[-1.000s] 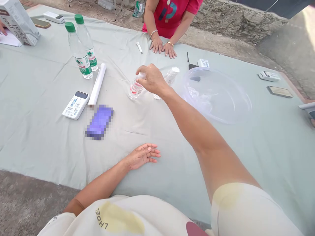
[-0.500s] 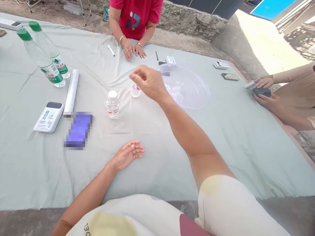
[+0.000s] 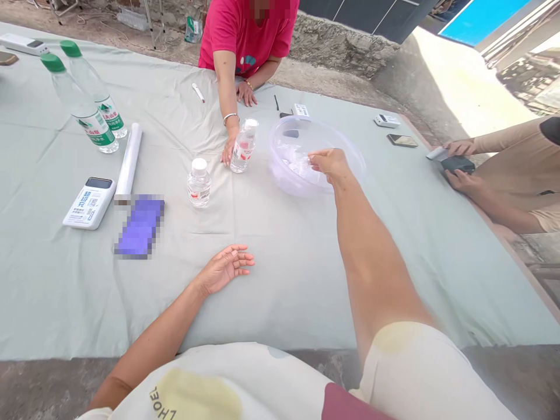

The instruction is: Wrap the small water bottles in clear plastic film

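My right hand (image 3: 330, 164) is over the clear lilac plastic basin (image 3: 280, 178), thumb and fingers pinched together; what they hold, if anything, I cannot make out. Crumpled clear plastic (image 3: 293, 163) lies in the basin. My left hand (image 3: 225, 269) rests on the cloth, palm turned partly up and fingers apart, with nothing in it. A small water bottle (image 3: 199, 185) with a white cap stands upright ahead of it. Beside the basin, a second small bottle (image 3: 244, 147) leans slightly; another person's hand (image 3: 230, 149) is at its left side.
Two green-capped bottles (image 3: 94, 128), a white roll (image 3: 130, 157), a white power bank (image 3: 90, 203) and a pixelated purple rectangle (image 3: 140, 226) are at left. A white pen (image 3: 198, 92) lies far back. Phone (image 3: 401, 140) and a person's hands (image 3: 459, 169) with a dark object are right.
My right hand has moved right, from above the second small bottle to over the basin. The person opposite has stretched an arm out to that bottle. My left hand stays in place.
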The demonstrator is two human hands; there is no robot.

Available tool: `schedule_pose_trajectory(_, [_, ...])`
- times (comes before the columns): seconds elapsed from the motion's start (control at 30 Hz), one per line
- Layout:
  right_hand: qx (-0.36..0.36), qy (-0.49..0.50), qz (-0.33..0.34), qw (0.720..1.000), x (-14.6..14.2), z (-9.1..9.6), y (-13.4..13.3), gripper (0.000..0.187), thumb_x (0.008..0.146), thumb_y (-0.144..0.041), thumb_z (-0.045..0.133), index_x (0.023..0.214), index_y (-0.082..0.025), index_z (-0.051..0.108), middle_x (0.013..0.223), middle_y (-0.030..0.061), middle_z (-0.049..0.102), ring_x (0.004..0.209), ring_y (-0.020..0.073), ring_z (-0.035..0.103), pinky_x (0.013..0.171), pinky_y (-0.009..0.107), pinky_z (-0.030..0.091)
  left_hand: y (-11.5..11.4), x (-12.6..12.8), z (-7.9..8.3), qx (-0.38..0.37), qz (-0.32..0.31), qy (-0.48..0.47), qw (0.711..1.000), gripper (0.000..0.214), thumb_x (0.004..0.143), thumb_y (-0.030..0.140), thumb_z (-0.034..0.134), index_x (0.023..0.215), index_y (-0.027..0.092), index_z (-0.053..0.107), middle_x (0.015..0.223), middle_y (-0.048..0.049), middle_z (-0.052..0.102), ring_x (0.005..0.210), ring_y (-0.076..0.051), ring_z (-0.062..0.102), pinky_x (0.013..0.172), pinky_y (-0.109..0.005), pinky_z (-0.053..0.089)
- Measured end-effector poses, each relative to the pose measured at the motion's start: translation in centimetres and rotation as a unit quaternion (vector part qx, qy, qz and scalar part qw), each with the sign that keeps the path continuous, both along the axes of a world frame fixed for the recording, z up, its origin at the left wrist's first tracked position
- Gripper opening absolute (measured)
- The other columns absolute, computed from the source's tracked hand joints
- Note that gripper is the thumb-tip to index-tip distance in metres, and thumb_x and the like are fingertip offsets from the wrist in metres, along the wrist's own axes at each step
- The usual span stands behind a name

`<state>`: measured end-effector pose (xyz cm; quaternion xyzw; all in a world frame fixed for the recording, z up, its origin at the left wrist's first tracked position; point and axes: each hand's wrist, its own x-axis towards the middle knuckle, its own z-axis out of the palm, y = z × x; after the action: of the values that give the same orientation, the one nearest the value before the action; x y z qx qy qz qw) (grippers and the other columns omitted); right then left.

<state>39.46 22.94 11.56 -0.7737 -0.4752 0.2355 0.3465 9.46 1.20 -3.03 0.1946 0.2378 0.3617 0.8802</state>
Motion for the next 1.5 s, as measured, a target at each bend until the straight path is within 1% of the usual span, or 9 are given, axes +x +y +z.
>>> schedule_pose_trajectory(0.1, [0.156,0.023,-0.005,0.987,0.3,0.6,-1.7,0.02,0.089,-0.029,0.054,0.098,-0.02,0.069,0.1,0.0084,0.071,0.096,0.0181,0.068,0.081,0.031,0.055,0.0,-0.1,0.0,-0.001,0.002,-0.001,1.0,0.03,0.089,0.033,0.068,0.115,0.018,0.066,0.109,-0.011,0.071,0.103,-0.022,0.068,0.087,-0.036,0.051])
schedule_pose_trajectory(0.27, [0.055,-0.102,0.013,0.993,2.1,0.7,-4.4,0.019,0.085,-0.031,0.058,0.085,-0.018,0.071,0.086,0.0074,0.071,0.09,0.0224,0.067,0.081,0.035,0.053,-0.1,-0.3,0.1,0.007,0.008,-0.001,1.0,0.031,0.089,0.033,0.069,0.115,0.017,0.065,0.107,-0.0104,0.072,0.102,-0.022,0.069,0.086,-0.035,0.052])
schedule_pose_trajectory(0.4, [0.196,-0.143,-0.01,0.97,0.9,0.4,-8.1,0.025,0.089,-0.026,0.046,0.081,-0.016,0.068,0.088,0.0081,0.073,0.085,0.0191,0.065,0.084,0.034,0.05,-0.3,-0.4,-0.1,0.019,0.018,0.003,1.0,0.03,0.089,0.033,0.068,0.115,0.017,0.065,0.106,-0.0099,0.072,0.102,-0.022,0.069,0.086,-0.035,0.053])
schedule_pose_trajectory(0.67, [0.314,-0.185,0.425,0.828,-11.6,-7.3,-23.0,0.019,0.091,-0.023,0.053,0.075,-0.022,0.062,0.075,0.0043,0.07,0.077,0.0182,0.067,0.077,0.033,0.051,-0.4,-0.2,2.3,-0.032,0.031,0.012,0.999,0.042,0.085,0.052,0.067,0.111,0.019,0.062,0.1,-0.0095,0.072,0.096,-0.023,0.07,0.09,-0.042,0.052])
schedule_pose_trajectory(0.8, [0.265,-0.117,0.489,0.823,-15.6,-10.4,-28.7,0.019,0.092,-0.022,0.054,0.075,-0.021,0.063,0.074,0.004,0.07,0.069,0.0157,0.065,0.065,0.029,0.05,-1.0,-0.4,3.5,-0.016,-0.006,0.087,0.996,0.053,0.071,0.047,0.081,0.112,0.018,0.064,0.095,-0.0077,0.072,0.083,-0.02,0.07,0.076,-0.034,0.053])
schedule_pose_trajectory(1.0, [0.159,0.051,0.432,0.886,-15.7,-10.4,-33.0,0.012,0.092,-0.03,0.056,0.091,-0.024,0.066,0.099,0.0058,0.074,0.103,0.0206,0.069,0.09,0.036,0.052,-2.3,-0.7,3.8,0.013,0.092,0.187,0.978,0.032,0.058,0.024,0.086,0.08,0.016,0.064,0.07,0.0023,0.065,0.062,-0.01,0.061,0.063,-0.025,0.047])
schedule_pose_trajectory(1.1, [0.095,0.219,0.284,0.929,-14.8,-10.5,-34.0,0.024,0.091,-0.046,0.058,0.087,-0.024,0.064,0.1,0.0071,0.074,0.1,0.0224,0.069,0.092,0.04,0.052,-2.6,-0.9,4.2,0.041,0.175,0.208,0.961,0.028,0.06,0.024,0.083,0.076,0.018,0.062,0.071,0.003,0.064,0.064,-0.009,0.059,0.064,-0.024,0.047])
schedule_pose_trajectory(1.27, [-0.034,0.477,0.101,0.873,-14.7,-10.8,-33.1,0.057,0.08,-0.073,0.056,0.103,-0.023,0.066,0.114,0.0098,0.07,0.103,0.0233,0.067,0.082,0.036,0.054,-3.5,-0.9,5.7,0.168,0.22,0.283,0.918,0.016,0.065,0.02,0.077,0.075,0.019,0.065,0.079,0.0011,0.064,0.077,-0.01,0.059,0.075,-0.024,0.047])
schedule_pose_trajectory(1.5, [0.067,0.541,-0.023,0.838,-15.2,-9.9,-30.2,0.031,0.067,-0.043,0.08,0.075,-0.023,0.058,0.099,0.0002,0.072,0.098,0.0147,0.065,0.084,0.027,0.052,-4.3,-1.7,5.9,0.126,0.169,0.278,0.937,0.02,0.065,0.023,0.079,0.078,0.02,0.066,0.085,0.0012,0.062,0.077,-0.01,0.057,0.072,-0.024,0.046])
